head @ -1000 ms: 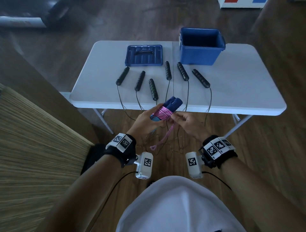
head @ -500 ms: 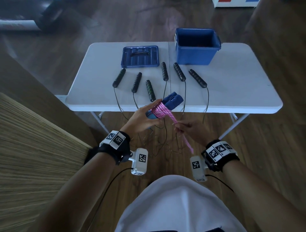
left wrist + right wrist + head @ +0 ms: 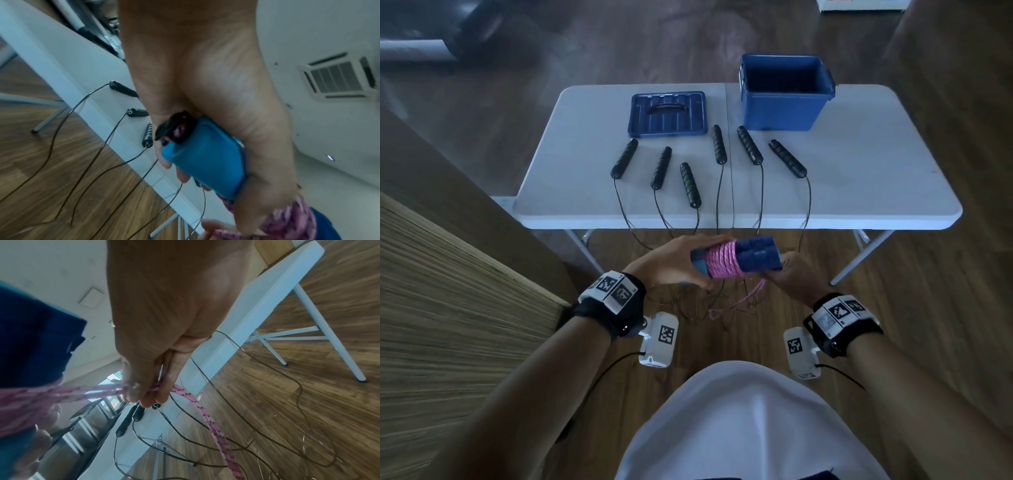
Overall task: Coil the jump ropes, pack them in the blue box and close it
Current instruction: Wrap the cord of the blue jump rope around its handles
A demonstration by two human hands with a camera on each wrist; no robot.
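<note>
My left hand (image 3: 671,265) grips the blue handles (image 3: 756,255) of a jump rope in front of the table's near edge. Pink rope (image 3: 720,262) is wound several times around them. In the left wrist view the handle's light blue end (image 3: 205,155) sits in my palm. My right hand (image 3: 789,275) pinches the loose pink rope (image 3: 156,387) just under the bundle, and its tail (image 3: 736,301) hangs toward the floor. The open blue box (image 3: 786,90) stands at the table's far right. Its lid (image 3: 667,114) lies flat to the left.
Several black jump-rope handles (image 3: 690,185) lie in a row on the white folding table (image 3: 876,178). Their thin black cords (image 3: 236,410) hang over the near edge onto the wooden floor. A wooden panel (image 3: 448,308) stands at my left.
The bundle has turned from pointing up-right to lying nearly level. My right hand came up from below and now sits right beside the bundle with the rope. The hanging tail is shorter.
</note>
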